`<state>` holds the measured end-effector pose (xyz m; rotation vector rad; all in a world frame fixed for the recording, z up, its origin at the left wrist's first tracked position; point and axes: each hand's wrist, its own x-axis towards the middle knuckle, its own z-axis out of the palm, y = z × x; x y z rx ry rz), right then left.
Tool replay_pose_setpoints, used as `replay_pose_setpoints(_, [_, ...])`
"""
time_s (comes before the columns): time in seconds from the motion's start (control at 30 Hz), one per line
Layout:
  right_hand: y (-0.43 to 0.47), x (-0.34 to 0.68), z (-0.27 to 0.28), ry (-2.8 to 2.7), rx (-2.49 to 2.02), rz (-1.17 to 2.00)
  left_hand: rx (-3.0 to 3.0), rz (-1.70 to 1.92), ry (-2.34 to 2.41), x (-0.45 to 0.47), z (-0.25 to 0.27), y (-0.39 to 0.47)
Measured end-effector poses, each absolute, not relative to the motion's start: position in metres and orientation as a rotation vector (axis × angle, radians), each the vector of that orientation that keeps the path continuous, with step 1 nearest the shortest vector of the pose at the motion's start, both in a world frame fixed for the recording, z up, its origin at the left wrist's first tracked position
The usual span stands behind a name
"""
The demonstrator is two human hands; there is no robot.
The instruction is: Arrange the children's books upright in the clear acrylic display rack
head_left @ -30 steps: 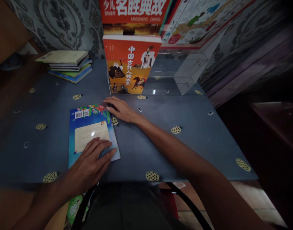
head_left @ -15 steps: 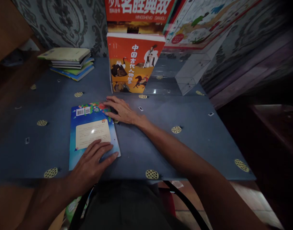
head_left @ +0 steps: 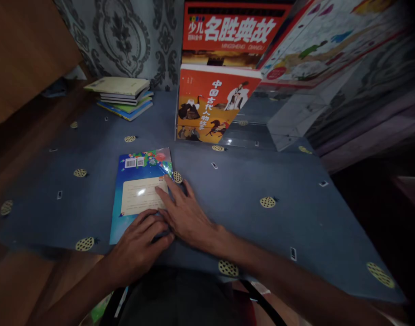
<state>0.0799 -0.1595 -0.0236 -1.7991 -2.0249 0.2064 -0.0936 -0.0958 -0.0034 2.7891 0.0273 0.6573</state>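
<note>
A blue book [head_left: 136, 196] lies flat on the table, back cover up, with a barcode and a cream text panel showing. My left hand [head_left: 139, 246] rests over its lower right corner, fingers loosely bent and thumb apart, gripping nothing. Across the book's right edge lies my right hand [head_left: 190, 219], fingers spread, some tips over the text panel. The two hands meet near the lower right of the book, whose corner there is hidden under them.
A stack of several books [head_left: 121, 85] sits at the back left. Behind the blue book, a clear display rack [head_left: 288, 122] holds an orange book [head_left: 207, 106], a red book [head_left: 234, 34] and a picture book [head_left: 312, 54]. The tablecloth [head_left: 234, 181] has a pineapple pattern.
My right hand has slid from the book's upper right corner down its right edge, beside my left hand. The left hand stays on the lower part. The camera view has shifted.
</note>
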Motion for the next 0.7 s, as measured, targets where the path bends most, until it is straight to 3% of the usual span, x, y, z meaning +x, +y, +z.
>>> replay_pose_setpoints(0.17, [-0.164,0.084,-0.028,-2.023,-1.809,0.15,2.694,0.605,0.093,-0.103,0.004,-0.083])
replay_pose_setpoints(0.43, [-0.161,0.083,-0.021,-2.047,-1.828,0.186,2.864,0.548,0.863,-0.133,-0.023,-0.018])
replay_pose_setpoints(0.7, [-0.109,0.009,-0.014,-2.238,-1.504,0.207,2.633,0.583,0.879,-0.146,-0.028,-0.004])
